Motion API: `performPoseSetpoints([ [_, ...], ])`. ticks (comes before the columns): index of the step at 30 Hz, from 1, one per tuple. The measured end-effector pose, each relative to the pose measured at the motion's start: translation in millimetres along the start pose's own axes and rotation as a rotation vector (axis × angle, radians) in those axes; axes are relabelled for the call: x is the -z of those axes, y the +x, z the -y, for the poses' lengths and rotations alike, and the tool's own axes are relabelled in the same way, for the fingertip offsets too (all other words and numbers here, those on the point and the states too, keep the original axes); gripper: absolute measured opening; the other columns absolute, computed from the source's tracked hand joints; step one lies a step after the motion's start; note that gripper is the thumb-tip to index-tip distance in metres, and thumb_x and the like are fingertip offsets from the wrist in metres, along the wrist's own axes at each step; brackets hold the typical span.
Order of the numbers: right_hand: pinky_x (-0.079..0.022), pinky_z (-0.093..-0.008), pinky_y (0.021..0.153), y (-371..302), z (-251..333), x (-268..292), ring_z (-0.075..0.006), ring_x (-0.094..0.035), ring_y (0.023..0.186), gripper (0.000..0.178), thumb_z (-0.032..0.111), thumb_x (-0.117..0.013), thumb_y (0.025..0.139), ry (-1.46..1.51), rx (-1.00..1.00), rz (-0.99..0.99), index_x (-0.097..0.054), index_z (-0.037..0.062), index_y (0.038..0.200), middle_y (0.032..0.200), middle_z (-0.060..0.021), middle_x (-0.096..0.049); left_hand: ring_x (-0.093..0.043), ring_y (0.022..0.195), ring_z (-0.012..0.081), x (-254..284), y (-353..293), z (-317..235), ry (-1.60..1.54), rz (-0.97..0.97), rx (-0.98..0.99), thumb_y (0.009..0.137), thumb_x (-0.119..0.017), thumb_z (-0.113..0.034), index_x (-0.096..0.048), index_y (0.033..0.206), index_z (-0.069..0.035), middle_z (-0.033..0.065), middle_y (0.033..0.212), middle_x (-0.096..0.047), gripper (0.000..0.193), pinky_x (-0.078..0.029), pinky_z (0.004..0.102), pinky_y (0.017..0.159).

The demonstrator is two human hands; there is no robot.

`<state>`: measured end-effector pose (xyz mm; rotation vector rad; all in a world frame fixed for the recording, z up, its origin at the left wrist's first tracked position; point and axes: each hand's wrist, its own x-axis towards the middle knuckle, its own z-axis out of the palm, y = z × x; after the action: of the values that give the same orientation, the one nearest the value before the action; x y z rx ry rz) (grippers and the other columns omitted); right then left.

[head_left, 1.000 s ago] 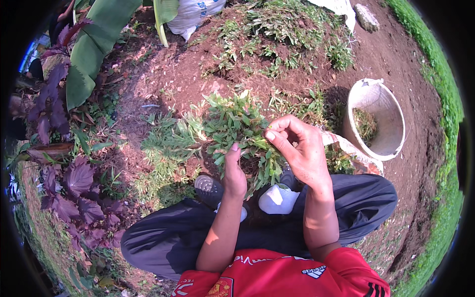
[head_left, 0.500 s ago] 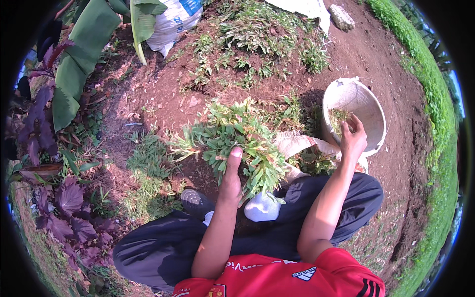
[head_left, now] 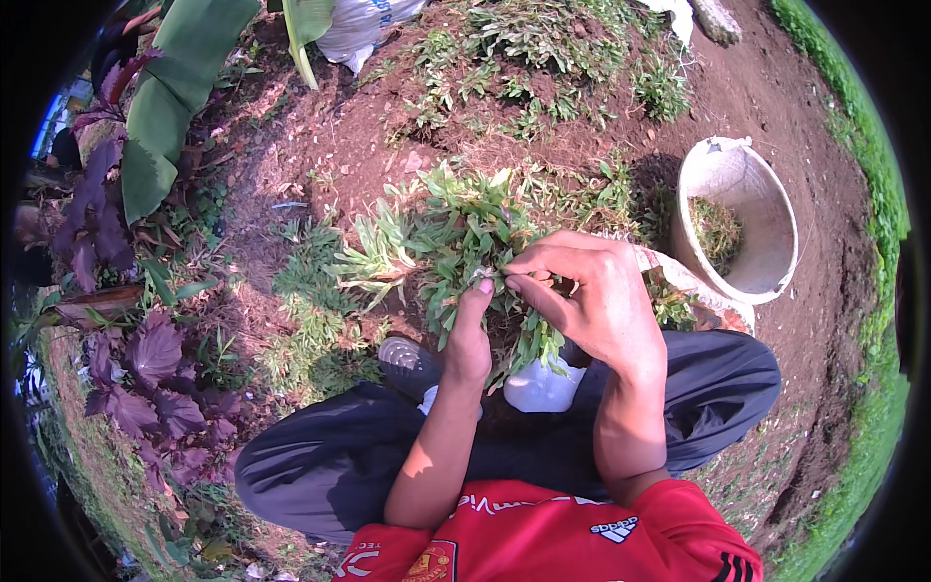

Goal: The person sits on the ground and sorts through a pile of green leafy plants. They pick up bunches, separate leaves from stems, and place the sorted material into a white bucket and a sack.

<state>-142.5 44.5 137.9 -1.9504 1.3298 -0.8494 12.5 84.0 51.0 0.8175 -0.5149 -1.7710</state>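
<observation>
A thick bunch of leafy green plants [head_left: 441, 238], with some yellowish and pale leaves, is held low over the soil in front of me. My left hand [head_left: 469, 339] grips it from the near side, thumb on top and the other fingers hidden beneath the leaves. Over the bunch's right part reaches my right hand [head_left: 606, 301], its thumb and forefinger pinched together just beside the left thumb. Whatever sits between those fingertips is too small to make out.
To the right, a tilted whitish bucket [head_left: 766, 204] holds dry grassy scraps [head_left: 716, 233]. A pale sack [head_left: 693, 276] lies beside my knee. More low plants [head_left: 543, 48] cover the soil mound ahead. Purple-leaved plants [head_left: 155, 354] and a large banana leaf [head_left: 160, 116] stand at left.
My right hand has come from the bucket's mouth leftward to the bunch, fingers now pinched at it. My left hand keeps its hold. The whole view has shifted slightly.
</observation>
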Motion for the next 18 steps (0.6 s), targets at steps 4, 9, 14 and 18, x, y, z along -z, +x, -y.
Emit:
performPoseSetpoints([
  [4,-0.056,-0.0335,0.066,-1,-4,-3,-0.0214,-0.072,0.073,0.018,0.007,-0.083,0.081,-0.002,-0.019,-0.068,-0.080,0.0038,0.099,0.084,-0.0102,-0.075,-0.062,0.125,0.0214,1,1,6,-0.037,0.000,-0.026,0.104,-0.043,-0.024,-0.057,0.139,0.001,0.0122,0.134,-0.064,0.045,-0.048,0.0393,0.109],
  [9,-0.053,-0.0306,0.063,1,0,-13,-0.0145,-0.065,0.065,0.017,0.007,-0.083,0.082,-0.021,-0.096,-0.088,-0.080,0.0024,0.098,0.080,-0.0084,-0.074,-0.058,0.128,0.0195,5,-2,9,0.024,-0.033,-0.043,0.104,-0.045,-0.024,-0.058,0.139,0.000,0.0095,0.137,-0.063,0.044,-0.042,0.0384,0.112],
  [14,-0.045,-0.0240,0.057,4,4,-25,-0.0064,-0.057,0.062,0.013,0.012,-0.080,0.088,0.099,-0.184,-0.197,-0.079,0.0006,0.094,0.072,-0.0042,-0.070,-0.053,0.134,0.0199,11,-3,5,0.082,0.007,-0.108,0.105,-0.047,-0.027,-0.054,0.144,0.001,0.0112,0.142,-0.059,0.048,-0.038,0.0388,0.116],
  [18,-0.042,-0.0221,0.056,3,5,-30,-0.0030,-0.051,0.058,0.008,0.008,-0.080,0.087,0.151,-0.233,-0.216,-0.076,0.0008,0.087,0.070,-0.0001,-0.067,-0.052,0.135,0.0208,12,-3,6,0.033,0.039,-0.104,0.105,-0.050,-0.029,-0.053,0.145,0.001,0.0115,0.144,-0.058,0.050,-0.039,0.0391,0.116],
])
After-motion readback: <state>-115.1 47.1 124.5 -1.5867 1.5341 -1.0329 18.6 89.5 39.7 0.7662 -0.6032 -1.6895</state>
